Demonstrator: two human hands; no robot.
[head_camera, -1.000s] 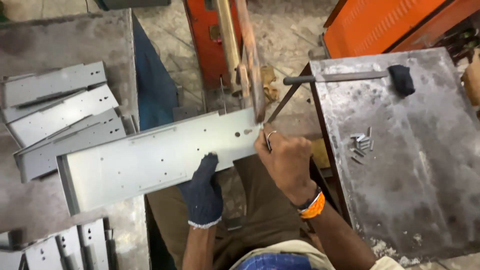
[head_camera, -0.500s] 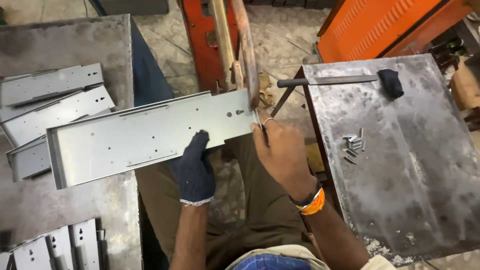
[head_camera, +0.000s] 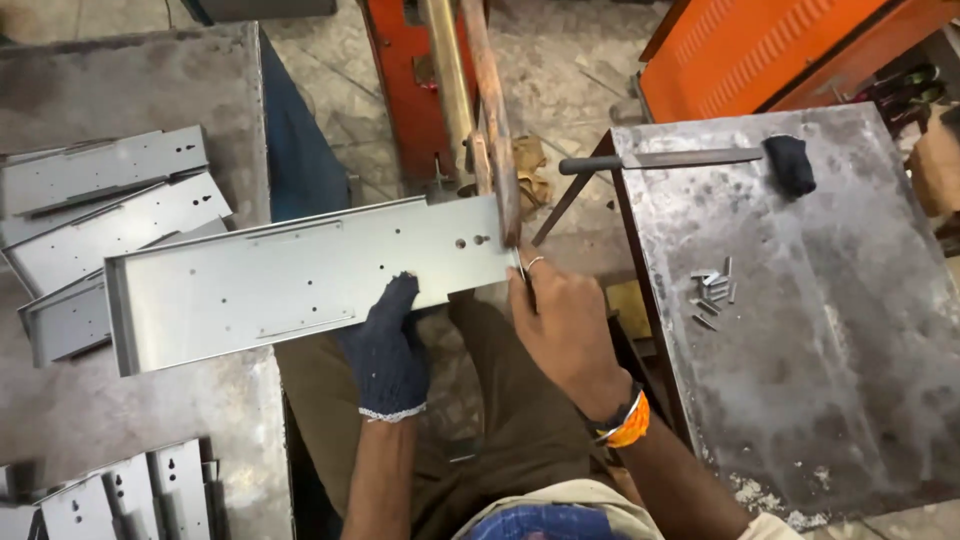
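Observation:
A long grey sheet-metal panel (head_camera: 290, 275) with bent edges and small holes lies across my lap and the left bench. My left hand (head_camera: 388, 350), in a dark knit glove, grips its near edge from below. My right hand (head_camera: 562, 325), bare with a ring and an orange wristband, pinches the panel's right end by two holes, under the rusty arm of an orange machine (head_camera: 488, 120). Whether the fingers also hold a small part is hidden.
More grey panels (head_camera: 100, 200) are stacked on the left bench (head_camera: 120, 80), others at its near edge (head_camera: 130, 495). On the right steel table (head_camera: 820, 330) lie several small studs (head_camera: 712, 290) and a rod with a dark glove (head_camera: 790, 165). An orange cabinet (head_camera: 760, 50) stands behind.
The panel has slid left and slightly up, both hands going with it. My right hand stays at the panel's right end near the machine arm.

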